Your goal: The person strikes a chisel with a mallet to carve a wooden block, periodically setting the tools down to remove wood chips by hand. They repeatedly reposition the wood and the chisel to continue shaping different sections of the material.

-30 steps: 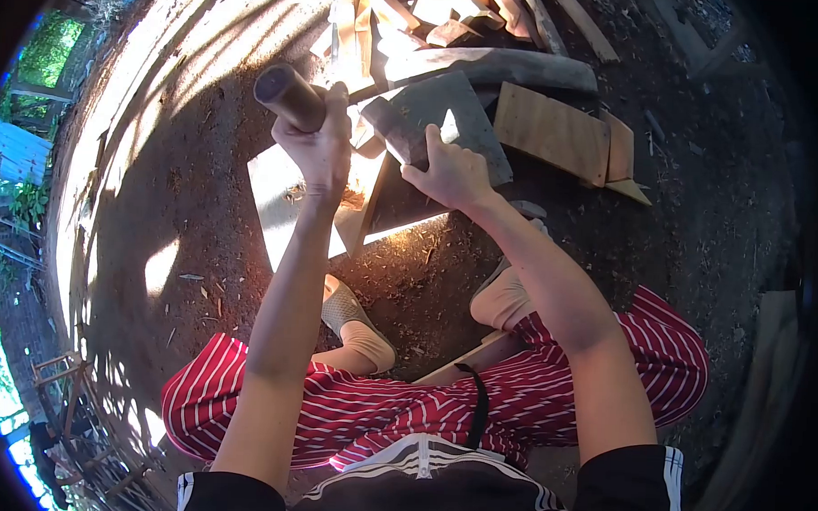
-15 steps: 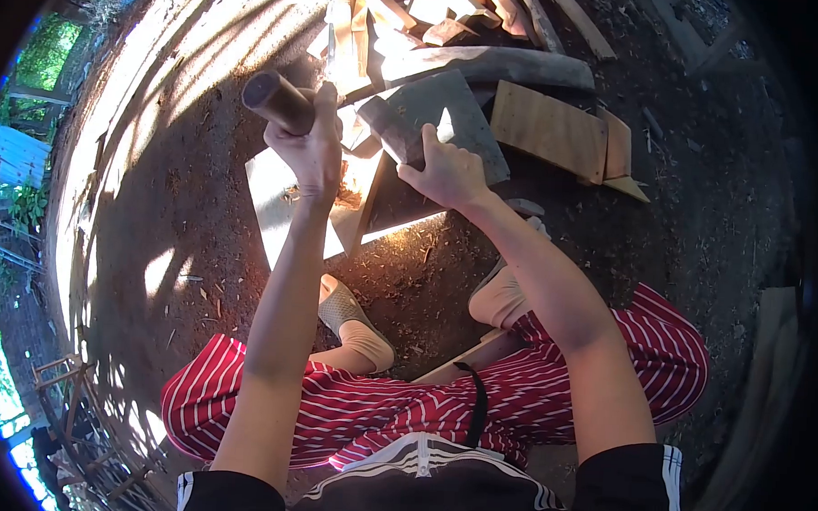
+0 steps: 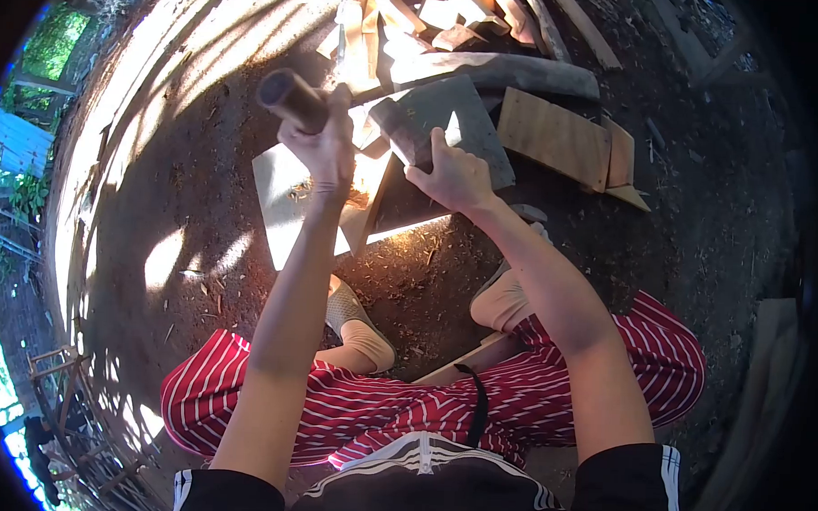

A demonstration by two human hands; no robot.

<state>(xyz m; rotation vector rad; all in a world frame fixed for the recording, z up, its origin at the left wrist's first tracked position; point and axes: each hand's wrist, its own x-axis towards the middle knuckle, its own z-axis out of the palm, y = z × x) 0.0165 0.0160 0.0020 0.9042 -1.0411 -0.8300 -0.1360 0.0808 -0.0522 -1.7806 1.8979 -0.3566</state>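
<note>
My left hand [image 3: 321, 149] is closed round a thick, dark brown round tool handle [image 3: 293, 101], raised above the boards. The handle's butt end points up toward me; the working end of the tool is hidden behind my hand. My right hand [image 3: 457, 174] grips a short wood block [image 3: 402, 129] by its near end, thumb on the side and index finger stretched along it. The block is dark on top with a pale lit side. Under it lies a flat grey board [image 3: 481, 123]. A sunlit pale board [image 3: 280, 197] with shavings lies below my left hand.
Split wood pieces [image 3: 457, 36] are heaped at the back. A long curved log [image 3: 514, 72] lies before them, with a plywood piece [image 3: 553, 139] at right. My feet in sandals [image 3: 342, 309] rest near the boards. Shavings litter the dirt ground [image 3: 408, 291].
My left hand and the tool handle have shifted slightly right and a little lower. My right hand still holds the block on the grey board; the whole view has shifted slightly.
</note>
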